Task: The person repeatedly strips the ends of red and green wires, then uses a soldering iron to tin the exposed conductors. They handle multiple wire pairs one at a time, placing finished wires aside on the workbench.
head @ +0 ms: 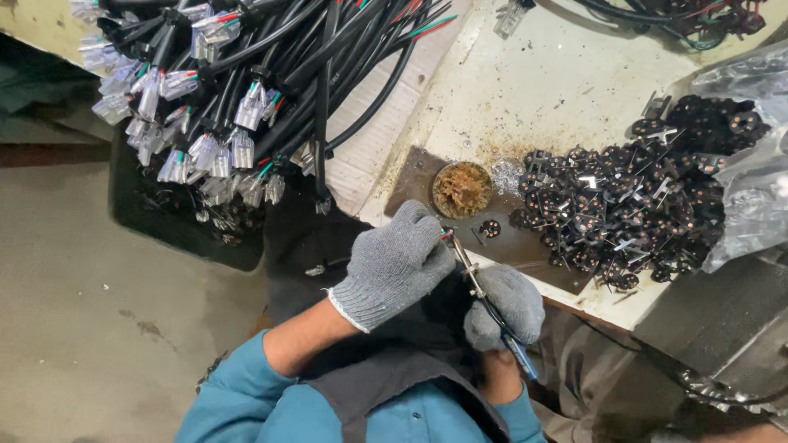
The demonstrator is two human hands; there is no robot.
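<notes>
A thin metal-tipped soldering iron with a blue handle (492,316) is being gripped in the right hand (505,308), whose grey knitted glove is closed in a fist round the handle; the tip is being held up against the fingertips of the left hand (392,264), likewise gloved in grey and curled shut, where the bared red and green wire ends (446,235) are being pinched just above the dark metal work plate (525,242).

A burn through the knit is being risked, in all likelihood, since the hot tip is being worked touching the left fingers; a slip could also send the tip onto the black cable sheath; solder could be dropped onto the lap, which is lying directly below the joint.

Just beyond the hands, a round tin of brown tangled cleaning wool (461,189) is being kept on the plate, with one loose black disc-shaped part (490,228) beside it; a heap of such black disc parts with metal prongs (632,197) is being spilled from a clear plastic bag (751,172) across the stained pale benchtop (542,90); a bundle of black cables with clear plastic connectors (222,107) is being hung over the bench edge at the left.

The wire's own cable is being hidden under the left glove; whether a part is being held there cannot be told; the bag and the bundle are being cut off by the frame.
</notes>
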